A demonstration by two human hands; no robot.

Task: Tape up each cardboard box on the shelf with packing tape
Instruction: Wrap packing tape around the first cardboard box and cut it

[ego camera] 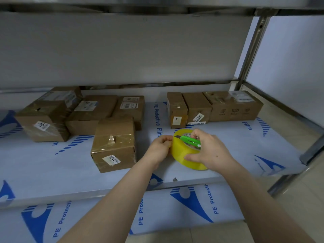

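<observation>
A roll of packing tape (182, 152), yellow and tilted on its edge, is held just above the shelf (245, 148), whose surface is covered in blue-printed protective film. The roll is gripped by the right hand (210, 152), with the thumb pressed on its lower side and the fingers curled over its top. A green utility knife (190, 141) is held across the roll's open face under those fingers; its rear end is hidden by the hand, and its blade cannot be made out. The left hand (160, 148) is closed at the roll's left rim, fingertips pinched together against the tape. It cannot be told whether a loose end is caught between them.

Just left of the roll stands the nearest cardboard box (114, 144), apart from both hands. Clear tape is seen across its top and a white label on its front. Further left of the roll and behind that box, a cluster of boxes (87, 113) is packed closely, some partly hidden by others. Behind the roll, a row of three boxes (210, 107) is set against the back. Their labels are too small to be read reliably.
</observation>
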